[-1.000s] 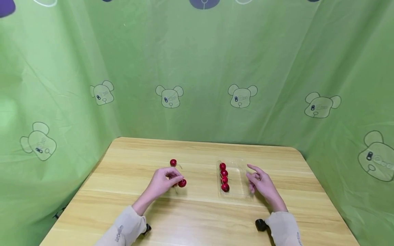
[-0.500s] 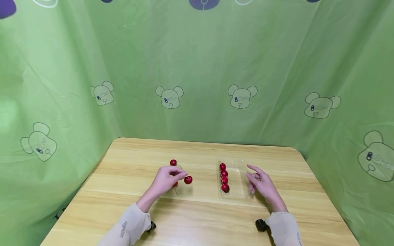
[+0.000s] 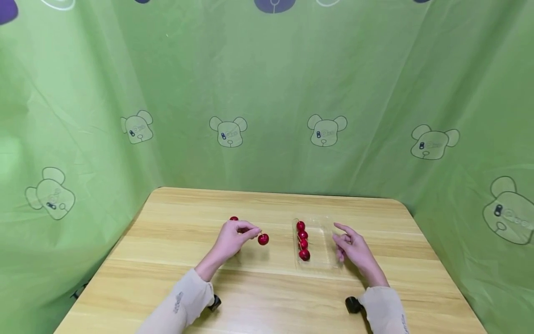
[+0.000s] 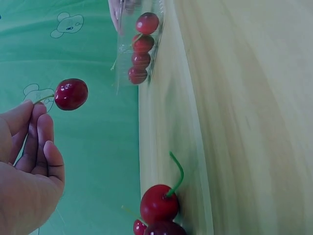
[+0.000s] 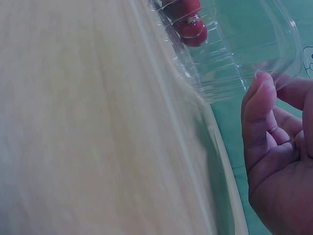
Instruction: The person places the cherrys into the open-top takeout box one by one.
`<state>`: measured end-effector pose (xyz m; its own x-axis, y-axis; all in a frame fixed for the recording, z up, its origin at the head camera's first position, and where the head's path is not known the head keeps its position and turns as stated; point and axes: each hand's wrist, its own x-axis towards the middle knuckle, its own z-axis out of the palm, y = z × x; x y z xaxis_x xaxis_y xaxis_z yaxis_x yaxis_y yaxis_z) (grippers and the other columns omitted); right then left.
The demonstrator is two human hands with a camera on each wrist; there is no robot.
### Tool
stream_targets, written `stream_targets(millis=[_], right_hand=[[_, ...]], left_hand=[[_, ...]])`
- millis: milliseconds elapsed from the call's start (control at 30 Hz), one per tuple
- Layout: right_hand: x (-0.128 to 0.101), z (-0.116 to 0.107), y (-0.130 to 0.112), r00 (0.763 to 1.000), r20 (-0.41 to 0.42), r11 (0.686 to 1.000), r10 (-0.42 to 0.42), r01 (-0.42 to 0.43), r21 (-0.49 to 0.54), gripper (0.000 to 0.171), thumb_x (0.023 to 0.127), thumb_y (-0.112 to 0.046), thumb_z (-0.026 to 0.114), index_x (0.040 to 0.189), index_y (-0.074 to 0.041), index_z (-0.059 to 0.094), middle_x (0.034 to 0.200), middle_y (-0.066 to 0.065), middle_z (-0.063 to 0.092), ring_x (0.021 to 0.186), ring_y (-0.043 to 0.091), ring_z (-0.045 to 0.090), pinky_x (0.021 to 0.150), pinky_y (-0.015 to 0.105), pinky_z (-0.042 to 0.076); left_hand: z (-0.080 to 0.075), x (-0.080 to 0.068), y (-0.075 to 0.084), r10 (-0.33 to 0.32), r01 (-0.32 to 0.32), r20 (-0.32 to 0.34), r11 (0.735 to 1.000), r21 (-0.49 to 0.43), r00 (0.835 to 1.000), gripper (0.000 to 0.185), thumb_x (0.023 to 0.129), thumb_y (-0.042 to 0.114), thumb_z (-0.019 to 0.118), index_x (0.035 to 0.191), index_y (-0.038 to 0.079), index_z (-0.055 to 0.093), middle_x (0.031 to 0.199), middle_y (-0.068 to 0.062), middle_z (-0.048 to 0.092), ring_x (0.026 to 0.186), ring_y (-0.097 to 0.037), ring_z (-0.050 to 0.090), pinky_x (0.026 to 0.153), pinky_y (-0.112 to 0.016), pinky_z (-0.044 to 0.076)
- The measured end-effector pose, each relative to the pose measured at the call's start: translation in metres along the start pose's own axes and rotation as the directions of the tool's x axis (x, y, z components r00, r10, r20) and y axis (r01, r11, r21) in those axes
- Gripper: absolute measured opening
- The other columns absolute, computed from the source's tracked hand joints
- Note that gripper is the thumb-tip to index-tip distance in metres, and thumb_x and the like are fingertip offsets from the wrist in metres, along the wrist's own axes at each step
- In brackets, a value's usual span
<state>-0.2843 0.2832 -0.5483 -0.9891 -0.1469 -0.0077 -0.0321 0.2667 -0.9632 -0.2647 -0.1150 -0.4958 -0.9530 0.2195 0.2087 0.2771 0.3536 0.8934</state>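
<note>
A red cherry (image 3: 263, 239) hangs in the air by its stem, which my left hand (image 3: 237, 237) pinches between thumb and index finger. To the right, a clear plastic box (image 3: 321, 250) holds several cherries (image 3: 303, 244) in a row along its left wall. My right hand (image 3: 354, 250) is at the box's right side, index finger extended and thumb apart from it, its fingertips at the wall; whether they press on it is hard to tell. Loose cherries (image 4: 159, 203) lie on the table under my left hand, which mostly hides them in the head view.
The wooden table (image 3: 267, 297) has its far edge against a green curtain (image 3: 271, 162) printed with bear heads. More curtain hangs at both sides. A black wrist camera (image 3: 353, 305) sits at the right sleeve, another (image 3: 214, 303) at the left.
My left hand has moved right and slightly away from me with the cherry, lifting it away from the loose ones toward the box. The right hand and the box stay in place.
</note>
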Motion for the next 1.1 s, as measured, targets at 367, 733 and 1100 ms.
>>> stream_targets(millis=[367, 733, 1100], right_hand=[[0.001, -0.001, 0.001, 1.000, 0.002, 1.000, 0.007, -0.007, -0.001, 0.062, 0.106, -0.022, 0.060, 0.160, -0.005, 0.033, 0.090, 0.025, 0.064, 0.058, 0.016, 0.060, 0.054, 0.032, 0.057], [0.000, -0.001, 0.000, 1.000, -0.003, 1.000, 0.001, -0.001, -0.002, 0.063, 0.106, -0.022, 0.061, 0.159, -0.004, 0.034, 0.088, 0.026, 0.064, 0.057, 0.016, 0.060, 0.054, 0.033, 0.057], [0.001, 0.001, 0.000, 1.000, -0.012, 1.000, -0.001, 0.001, -0.001, 0.060, 0.106, -0.017, 0.061, 0.158, -0.003, 0.035, 0.086, 0.026, 0.063, 0.055, 0.014, 0.059, 0.052, 0.031, 0.056]], left_hand=[[0.019, 0.022, -0.001, -0.008, 0.009, 0.009, 0.991, -0.131, 1.000, 0.016, 0.093, 0.028, 0.078, 0.100, 0.014, 0.083, 0.096, -0.004, 0.080, 0.087, -0.023, 0.073, 0.083, -0.041, 0.060], [0.045, 0.045, 0.006, -0.023, 0.025, 0.017, 0.990, -0.139, 1.000, 0.021, 0.094, 0.035, 0.077, 0.102, 0.017, 0.082, 0.098, 0.000, 0.080, 0.087, -0.012, 0.071, 0.083, -0.035, 0.059], [0.077, 0.065, 0.013, -0.013, 0.012, -0.006, 0.981, -0.193, 1.000, 0.019, 0.093, 0.030, 0.078, 0.101, 0.014, 0.082, 0.103, -0.002, 0.080, 0.092, -0.011, 0.071, 0.087, -0.034, 0.059]])
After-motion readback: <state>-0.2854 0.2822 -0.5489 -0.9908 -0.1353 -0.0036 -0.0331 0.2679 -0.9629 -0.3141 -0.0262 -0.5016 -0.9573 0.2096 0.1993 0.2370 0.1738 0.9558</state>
